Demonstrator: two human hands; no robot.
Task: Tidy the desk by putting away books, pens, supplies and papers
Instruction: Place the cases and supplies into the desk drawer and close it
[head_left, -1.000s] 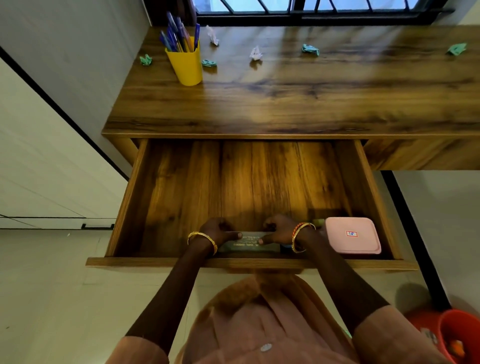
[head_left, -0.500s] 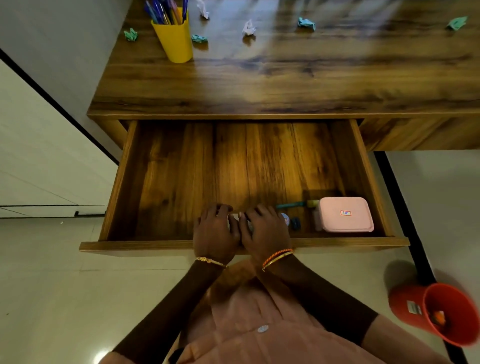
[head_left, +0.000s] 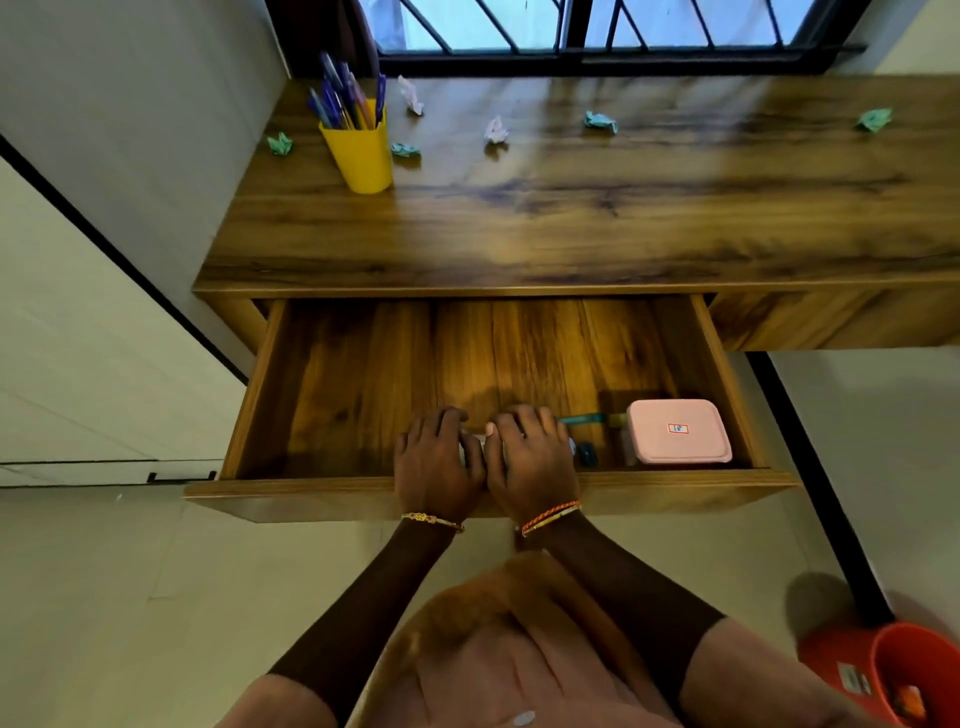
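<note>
Drawer (head_left: 332, 395) item hidden under hands (head_left: 488, 462)

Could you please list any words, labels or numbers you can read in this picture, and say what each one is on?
None can be read.
Pink box: small red-bordered sticker, print too small to read.
Orange bin: pale label on its side, blurred and unreadable.

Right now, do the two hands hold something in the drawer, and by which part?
Both hands, left and right, cover a small pale object in the drawer; object and hold cannot be told.
</note>
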